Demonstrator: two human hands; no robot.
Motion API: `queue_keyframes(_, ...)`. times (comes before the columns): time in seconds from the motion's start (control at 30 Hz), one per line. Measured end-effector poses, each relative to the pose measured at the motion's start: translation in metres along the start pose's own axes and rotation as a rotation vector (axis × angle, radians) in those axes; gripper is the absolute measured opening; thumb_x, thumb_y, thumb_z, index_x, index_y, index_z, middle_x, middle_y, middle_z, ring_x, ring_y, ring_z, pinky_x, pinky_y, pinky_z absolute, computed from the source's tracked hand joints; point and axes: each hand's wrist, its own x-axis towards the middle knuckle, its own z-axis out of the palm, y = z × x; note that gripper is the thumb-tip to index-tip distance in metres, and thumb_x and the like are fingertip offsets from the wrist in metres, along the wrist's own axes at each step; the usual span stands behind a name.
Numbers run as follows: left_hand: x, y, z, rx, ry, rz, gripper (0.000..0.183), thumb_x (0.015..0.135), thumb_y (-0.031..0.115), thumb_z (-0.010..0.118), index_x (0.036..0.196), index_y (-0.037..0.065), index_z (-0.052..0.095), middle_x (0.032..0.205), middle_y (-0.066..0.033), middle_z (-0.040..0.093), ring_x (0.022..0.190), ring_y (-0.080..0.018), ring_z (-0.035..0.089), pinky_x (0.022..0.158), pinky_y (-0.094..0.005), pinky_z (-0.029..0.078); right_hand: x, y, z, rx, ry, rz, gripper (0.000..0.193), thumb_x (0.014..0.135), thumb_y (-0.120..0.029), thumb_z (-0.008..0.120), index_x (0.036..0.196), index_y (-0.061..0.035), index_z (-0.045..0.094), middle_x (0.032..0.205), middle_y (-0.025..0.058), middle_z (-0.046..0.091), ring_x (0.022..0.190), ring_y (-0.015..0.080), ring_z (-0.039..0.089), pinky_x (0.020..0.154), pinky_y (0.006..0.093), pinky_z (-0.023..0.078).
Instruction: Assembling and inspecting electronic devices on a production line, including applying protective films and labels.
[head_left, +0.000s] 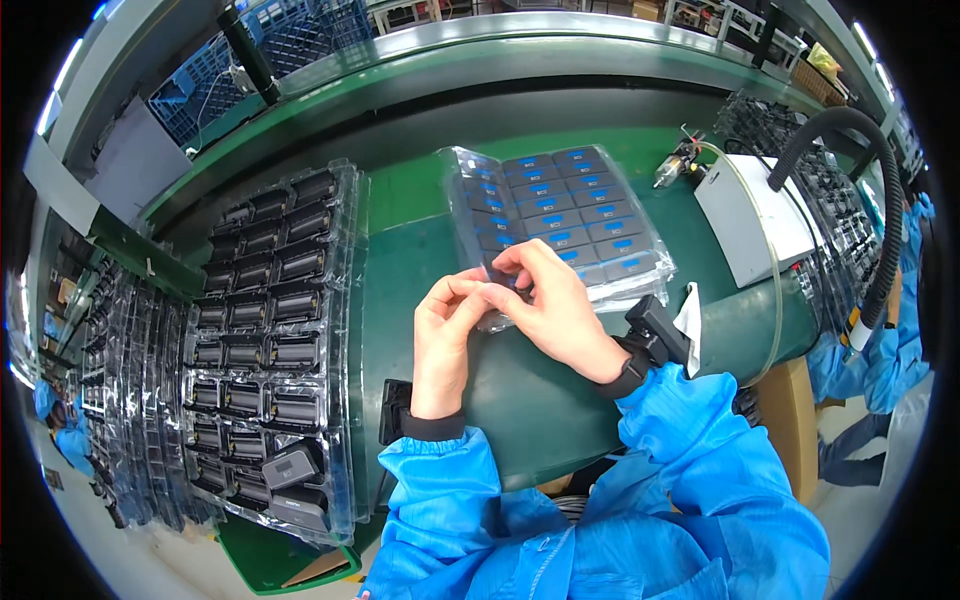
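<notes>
Both of my hands meet at the near left corner of a clear plastic tray [655, 262]. My left hand [447, 335] is closed, its thumb and fingertips pressed together. Right against it, my right hand [553, 308] is closed too, thumb tip touching the left fingertips and index finger curled. Whatever is pinched between them is too small and covered to make out. Rows of flat black rectangular units [553, 205], each with a blue patch, fill the tray just beyond my fingers. A black band with a boxy device [660, 330] sits on my right wrist; another dark device [395, 410] is at my left wrist.
On the left stand clear trays of black open housings [295, 307], with two grey closed units [292, 464] on top. More stacked trays [150, 400] lie farther left. A white box [745, 215], black flexible hose [885, 190] and white cloth [690, 325] are on the right of the green table [400, 260].
</notes>
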Motion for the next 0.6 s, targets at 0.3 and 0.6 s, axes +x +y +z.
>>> queue_keyframes(0.3,0.075,0.027,-0.018,0.656,0.118,-0.120,0.046,0.088,0.037,0.052,0.112,-0.002,0.055,0.082,-0.0090,0.061,0.065,-0.0127,0.056,0.056,-0.0272,0.044,-0.004,0.017,0.006,0.019,-0.062,-0.115,0.020,0.075,-0.009,0.063,0.094,-0.0036,0.056,0.091,0.0096,0.053,0.085,0.0261,0.055,0.071,0.0350,0.046)
queue_keyframes(0.6,0.180,-0.008,-0.049,0.884,0.185,-0.021,0.030,0.079,0.026,0.064,0.093,-0.001,0.064,0.075,-0.0036,0.061,0.064,-0.0113,0.054,0.059,-0.0253,0.043,-0.003,0.027,-0.012,-0.043,0.048,-0.250,0.019,0.074,-0.005,0.062,0.091,-0.0016,0.055,0.091,0.0127,0.054,0.088,0.0316,0.055,0.074,0.0379,0.046)
